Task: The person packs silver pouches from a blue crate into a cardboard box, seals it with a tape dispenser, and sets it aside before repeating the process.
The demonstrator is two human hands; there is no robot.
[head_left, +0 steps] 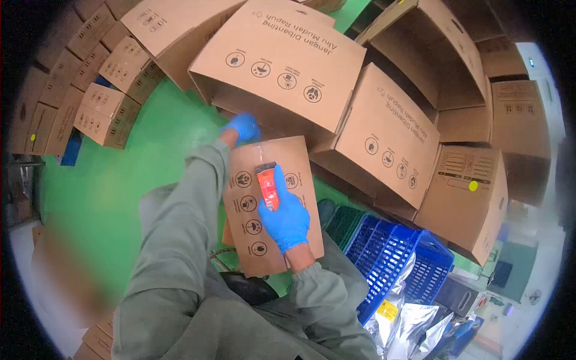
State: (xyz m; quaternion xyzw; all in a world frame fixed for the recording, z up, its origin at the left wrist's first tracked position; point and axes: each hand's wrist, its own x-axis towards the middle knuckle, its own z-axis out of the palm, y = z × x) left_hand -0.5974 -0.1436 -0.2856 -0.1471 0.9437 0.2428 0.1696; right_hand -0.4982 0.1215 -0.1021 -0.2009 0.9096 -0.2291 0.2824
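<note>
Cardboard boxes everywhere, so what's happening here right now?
A person in blue gloves is working on a flat cardboard box. The right hand holds an orange tape dispenser against the box's face, while the left hand grips the far edge. More assembled boxes lie stacked around on the green floor. A blue crate holding silver bags sits to the right.

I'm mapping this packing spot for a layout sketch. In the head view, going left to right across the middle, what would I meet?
Stack of small cartons → green floor → left hand → carton being taped → right hand holding the orange tape dispenser → blue crate → carton with yellow sticker.
</note>
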